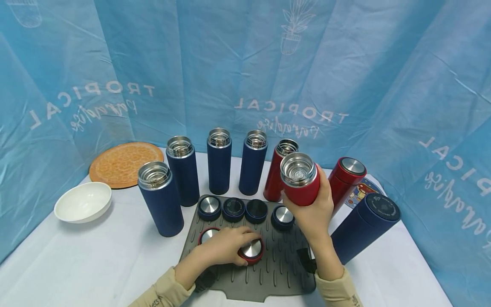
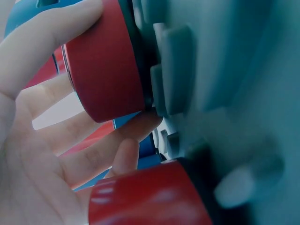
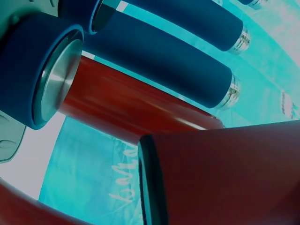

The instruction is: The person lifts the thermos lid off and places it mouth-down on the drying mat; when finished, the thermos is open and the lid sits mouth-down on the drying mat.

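My right hand (image 1: 314, 215) grips a red thermos bottle (image 1: 304, 194) off the table, its lidless steel mouth tipped toward me and a strainer showing inside. In the right wrist view this bottle (image 3: 229, 173) fills the lower right; the hand is out of that frame. Down on the grey ribbed mat (image 1: 274, 266), my left hand (image 1: 224, 247) holds a red lid (image 1: 252, 250) with a silver top, thumb and fingers around its side. The left wrist view shows the held lid (image 2: 105, 65) close to the mat. A second red lid (image 1: 208, 234) sits partly behind that hand.
Several blue lids (image 1: 256, 211) line the mat's far edge. Behind stand lidless blue bottles (image 1: 219, 166) and a lidless red bottle (image 1: 273, 179). At right are a capped red bottle (image 1: 343, 181) and a capped blue bottle (image 1: 360, 230). A white bowl (image 1: 82, 202) and round orange board (image 1: 124, 164) lie left.
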Tool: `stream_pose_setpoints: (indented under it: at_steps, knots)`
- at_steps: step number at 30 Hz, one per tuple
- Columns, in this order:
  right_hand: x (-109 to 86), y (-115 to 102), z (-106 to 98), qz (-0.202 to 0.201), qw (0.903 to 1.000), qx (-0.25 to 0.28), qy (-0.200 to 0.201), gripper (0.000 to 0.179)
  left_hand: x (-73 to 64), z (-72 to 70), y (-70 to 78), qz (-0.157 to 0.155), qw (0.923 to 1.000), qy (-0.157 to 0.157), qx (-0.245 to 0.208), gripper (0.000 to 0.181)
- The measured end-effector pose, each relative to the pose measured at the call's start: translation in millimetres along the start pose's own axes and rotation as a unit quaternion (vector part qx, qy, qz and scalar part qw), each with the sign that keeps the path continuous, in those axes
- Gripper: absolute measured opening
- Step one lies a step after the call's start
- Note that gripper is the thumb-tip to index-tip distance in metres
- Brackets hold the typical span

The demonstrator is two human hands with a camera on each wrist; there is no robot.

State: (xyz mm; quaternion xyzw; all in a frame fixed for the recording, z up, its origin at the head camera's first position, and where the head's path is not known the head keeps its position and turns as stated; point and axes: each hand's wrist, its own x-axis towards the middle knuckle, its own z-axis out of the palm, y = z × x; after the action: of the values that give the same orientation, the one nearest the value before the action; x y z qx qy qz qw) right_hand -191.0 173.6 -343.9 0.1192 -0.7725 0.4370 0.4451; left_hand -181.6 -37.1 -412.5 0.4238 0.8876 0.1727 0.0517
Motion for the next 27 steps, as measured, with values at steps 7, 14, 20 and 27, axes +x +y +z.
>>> stream_pose_setpoints:
  at_steps: [7,14,20,27]
  knots:
    - [0.5,4.7,1.4,0.061,0.9973,0.040,0.009,0.084,-1.3,-1.8,-0.3,-0.007,0.9999,-0.006,-0.013,0.067]
    - [-0.6,9.2,6.4,0.129,0.9915,0.017,0.007,0.083,-4.4,-9.8,-5.9,-0.018,0.9973,-0.025,-0.067,0.070]
    - [0.3,21.4,15.5,0.139,0.9898,0.013,0.026,0.081,-6.5,-14.7,-12.4,-0.013,0.9957,-0.010,-0.091,0.060]
    - [1.7,32.6,27.5,0.154,0.9869,-0.031,0.039,0.081,-5.1,-15.2,-14.6,-0.010,0.9945,-0.008,-0.104,0.052]
